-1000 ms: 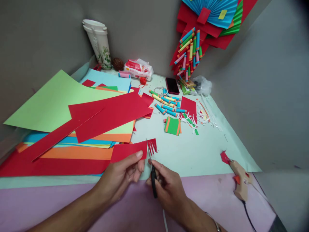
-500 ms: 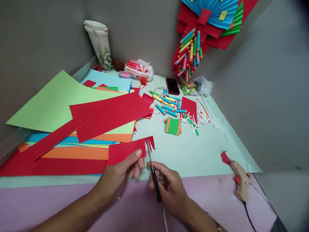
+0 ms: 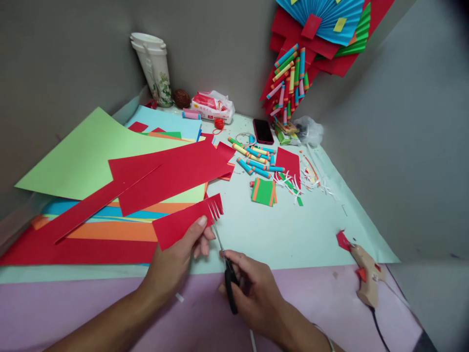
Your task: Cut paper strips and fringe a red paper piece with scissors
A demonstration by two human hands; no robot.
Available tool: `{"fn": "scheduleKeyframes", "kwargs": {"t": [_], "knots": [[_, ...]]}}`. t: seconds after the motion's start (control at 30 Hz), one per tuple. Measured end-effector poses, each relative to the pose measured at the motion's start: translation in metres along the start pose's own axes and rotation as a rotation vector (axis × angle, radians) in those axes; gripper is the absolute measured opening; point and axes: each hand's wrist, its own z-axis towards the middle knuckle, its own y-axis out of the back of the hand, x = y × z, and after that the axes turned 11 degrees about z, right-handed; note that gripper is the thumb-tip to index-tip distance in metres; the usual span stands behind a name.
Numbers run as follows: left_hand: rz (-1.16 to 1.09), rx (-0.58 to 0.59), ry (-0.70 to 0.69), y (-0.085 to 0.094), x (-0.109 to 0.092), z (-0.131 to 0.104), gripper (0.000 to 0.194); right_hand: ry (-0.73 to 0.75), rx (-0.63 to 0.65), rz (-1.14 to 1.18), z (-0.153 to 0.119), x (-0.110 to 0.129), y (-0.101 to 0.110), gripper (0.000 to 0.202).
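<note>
My left hand pinches a red paper strip by its lower edge, thumb on top. The strip's right end is cut into several thin fringes that fan out. My right hand is wrapped round the black handles of a pair of scissors. The blades point up and to the left, with their tips at the base of the fringe, just right of my left fingertips. Stacked coloured sheets lie under and to the left of the strip.
Small paper rolls, green squares and white paper scraps lie beyond my hands. A glue gun lies at the right, its cord running forward. A phone, tissue pack and white cup stand along the back.
My left hand and the red strip have moved left and tilted, the fringed end now higher. The scissors have swung to a more leftward slant with their tips further left.
</note>
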Motion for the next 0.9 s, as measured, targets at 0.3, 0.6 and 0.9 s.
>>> {"fn": "scheduleKeyframes", "kwargs": {"t": [0.3, 0.6, 0.9], "knots": [[0.034, 0.002, 0.023, -0.0066, -0.0067, -0.0081, 0.041, 0.022, -0.043, 0.039, 0.0013, 0.0022, -0.0011, 0.045], [0.058, 0.006, 0.020, -0.0080, -0.0074, -0.0069, 0.042, 0.001, -0.055, 0.064, 0.0012, 0.0028, -0.0018, 0.045], [0.047, 0.005, 0.009, -0.0074, -0.0041, -0.0088, 0.042, 0.006, -0.048, 0.058, 0.0011, 0.0034, -0.0019, 0.046]]}}
